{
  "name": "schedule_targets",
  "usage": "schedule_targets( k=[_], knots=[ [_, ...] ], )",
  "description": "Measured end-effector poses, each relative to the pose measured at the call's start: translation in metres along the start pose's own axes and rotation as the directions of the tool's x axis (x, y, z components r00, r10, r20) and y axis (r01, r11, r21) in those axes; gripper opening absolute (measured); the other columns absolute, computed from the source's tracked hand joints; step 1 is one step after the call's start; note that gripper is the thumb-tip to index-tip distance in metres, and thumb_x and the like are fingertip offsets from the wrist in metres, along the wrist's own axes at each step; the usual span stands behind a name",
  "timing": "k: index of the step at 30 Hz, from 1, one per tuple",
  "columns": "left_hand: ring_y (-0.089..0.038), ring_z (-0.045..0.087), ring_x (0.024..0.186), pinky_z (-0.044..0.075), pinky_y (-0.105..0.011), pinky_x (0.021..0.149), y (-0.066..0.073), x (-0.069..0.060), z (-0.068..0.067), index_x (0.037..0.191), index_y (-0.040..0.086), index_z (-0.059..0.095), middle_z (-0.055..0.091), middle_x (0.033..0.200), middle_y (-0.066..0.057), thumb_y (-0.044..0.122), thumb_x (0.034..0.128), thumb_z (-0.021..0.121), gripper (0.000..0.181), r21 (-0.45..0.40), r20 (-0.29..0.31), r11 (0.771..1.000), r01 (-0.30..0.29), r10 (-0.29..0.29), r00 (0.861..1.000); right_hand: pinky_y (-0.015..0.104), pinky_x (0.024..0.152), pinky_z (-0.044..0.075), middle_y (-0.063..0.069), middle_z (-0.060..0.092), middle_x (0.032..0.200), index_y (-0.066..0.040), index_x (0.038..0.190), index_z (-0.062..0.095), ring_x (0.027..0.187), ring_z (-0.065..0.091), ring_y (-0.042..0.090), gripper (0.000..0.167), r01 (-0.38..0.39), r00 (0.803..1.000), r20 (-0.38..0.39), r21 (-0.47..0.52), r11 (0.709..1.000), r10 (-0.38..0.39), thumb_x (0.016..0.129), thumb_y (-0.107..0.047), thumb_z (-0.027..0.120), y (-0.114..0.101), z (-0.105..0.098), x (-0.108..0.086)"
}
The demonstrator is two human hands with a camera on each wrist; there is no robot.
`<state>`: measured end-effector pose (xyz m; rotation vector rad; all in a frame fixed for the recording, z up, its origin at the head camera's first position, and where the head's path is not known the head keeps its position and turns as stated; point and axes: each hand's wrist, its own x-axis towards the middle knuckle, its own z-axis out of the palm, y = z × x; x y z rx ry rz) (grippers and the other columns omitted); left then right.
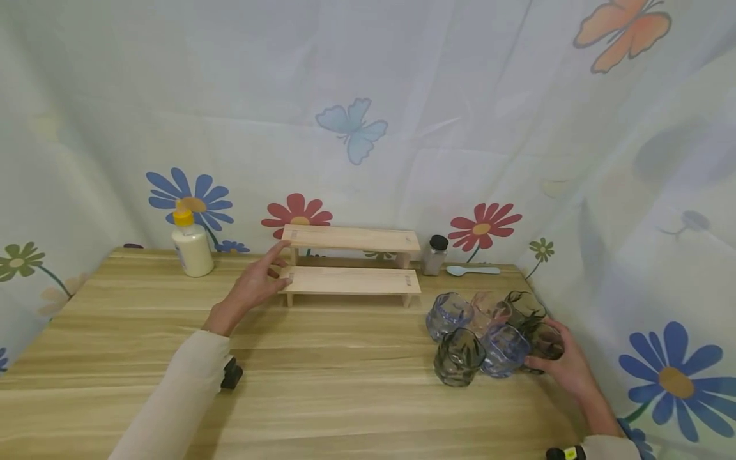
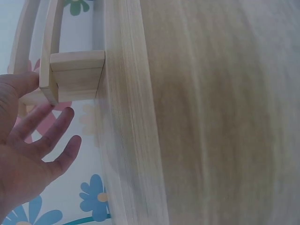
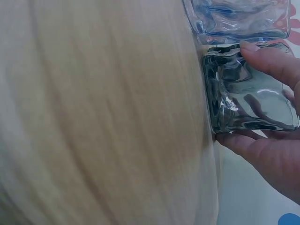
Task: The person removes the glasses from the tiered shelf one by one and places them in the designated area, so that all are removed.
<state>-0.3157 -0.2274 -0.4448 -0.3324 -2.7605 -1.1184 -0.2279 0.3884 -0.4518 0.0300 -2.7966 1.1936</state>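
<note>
My left hand [image 1: 259, 281] is at the left end of a two-tier wooden shelf [image 1: 351, 281]. In the left wrist view, its thumb touches the end of the lower board [image 2: 48, 70], while the other fingers spread loosely beside it. My right hand [image 1: 566, 364] holds a dark grey glass [image 3: 248, 93] standing on the table, thumb on one side and fingers on the other. That glass is the rightmost of a tight cluster: two blue glasses [image 1: 505, 350], a pink glass [image 1: 489, 312] and more grey glasses [image 1: 459, 358].
A lotion bottle [image 1: 193, 249] with a yellow top stands at the back left of the wooden table [image 1: 322, 396]. Right of the shelf are a black-capped jar [image 1: 434, 257] and a pale blue spoon [image 1: 473, 271]. A flower-printed curtain [image 1: 402, 128] hangs behind and along both sides.
</note>
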Motion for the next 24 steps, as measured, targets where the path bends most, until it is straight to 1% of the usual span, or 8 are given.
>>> schedule_targets(
  k=[4,7,10,13,15,17,19,24],
  knots=[
    [-0.045,0.066,0.108,0.056,-0.054,0.083,0.000,-0.001,0.001,0.158,0.023,0.024,0.061,0.128,-0.025,0.012,0.0916,0.071,0.082,-0.006,-0.003,1.000,-0.008,0.008,1.000,0.013,0.078,0.041,0.041,0.045,0.137,0.006,0.152,0.023,0.121,0.049,0.052,0.098,0.009,1.000,-0.009,0.024,1.000,-0.009,0.075,-0.002,0.084,0.001,0.002,-0.002],
    [-0.044,0.066,0.108,0.056,-0.055,0.084,-0.002,0.000,0.002,0.158,0.024,0.023,0.061,0.129,-0.024,0.013,0.0920,0.070,0.082,-0.005,0.001,1.000,-0.002,0.002,1.000,0.018,0.083,0.041,0.042,0.043,0.138,0.006,0.153,0.020,0.124,0.045,0.053,0.101,0.023,1.000,0.001,0.031,0.999,-0.023,0.075,-0.001,0.084,0.003,0.002,-0.003],
    [-0.044,0.066,0.108,0.055,-0.055,0.085,-0.003,0.001,0.003,0.158,0.024,0.023,0.061,0.129,-0.024,0.014,0.0922,0.070,0.082,-0.006,0.005,1.000,0.001,-0.001,1.000,0.038,0.093,0.045,0.043,0.037,0.143,0.004,0.155,0.015,0.128,0.040,0.056,0.106,0.032,0.999,0.028,0.025,0.999,-0.033,0.075,-0.003,0.084,0.003,-0.001,-0.006],
    [-0.045,0.065,0.108,0.056,-0.055,0.085,-0.004,0.001,0.004,0.158,0.023,0.023,0.060,0.129,-0.025,0.013,0.0923,0.070,0.082,-0.018,0.006,1.000,-0.004,0.004,1.000,0.066,0.103,0.036,0.045,0.023,0.150,0.002,0.157,0.007,0.134,0.028,0.063,0.112,0.008,0.996,0.089,0.035,0.999,-0.011,0.076,-0.005,0.084,-0.001,-0.009,-0.010],
    [-0.046,0.065,0.108,0.056,-0.055,0.084,-0.005,0.001,0.004,0.159,0.023,0.023,0.059,0.129,-0.026,0.012,0.0925,0.070,0.082,-0.029,0.006,1.000,-0.005,0.005,1.000,0.075,0.102,0.032,0.046,0.015,0.152,0.001,0.158,0.004,0.135,0.021,0.066,0.113,-0.013,0.992,0.126,0.014,1.000,0.012,0.078,-0.007,0.084,-0.006,-0.016,-0.012],
    [-0.046,0.064,0.108,0.056,-0.055,0.084,-0.007,0.001,0.004,0.159,0.023,0.023,0.059,0.130,-0.026,0.012,0.0928,0.069,0.082,-0.036,0.004,0.999,-0.001,0.001,1.000,0.077,0.101,0.031,0.047,0.010,0.152,0.001,0.158,0.001,0.136,0.018,0.068,0.112,-0.026,0.988,0.152,-0.011,1.000,0.027,0.081,-0.009,0.082,-0.013,-0.024,-0.012],
    [-0.047,0.064,0.109,0.056,-0.055,0.084,-0.008,0.001,0.004,0.159,0.024,0.022,0.058,0.130,-0.026,0.012,0.0930,0.069,0.082,-0.043,0.005,0.999,0.006,-0.006,1.000,0.076,0.098,0.035,0.047,0.012,0.152,0.001,0.158,0.003,0.135,0.021,0.068,0.107,0.005,0.991,0.133,-0.058,0.998,0.002,0.084,-0.011,0.079,-0.022,-0.030,-0.011],
    [-0.047,0.063,0.112,0.056,-0.055,0.086,-0.010,-0.001,0.002,0.159,0.023,0.023,0.057,0.132,-0.026,0.012,0.0924,0.069,0.082,-0.039,0.013,0.999,0.035,-0.035,0.999,0.076,0.099,0.034,0.039,0.021,0.156,0.001,0.157,0.017,0.138,0.025,0.062,0.086,0.109,0.994,-0.001,-0.098,0.989,-0.110,0.092,-0.016,0.072,-0.058,-0.029,0.000]
  ],
)
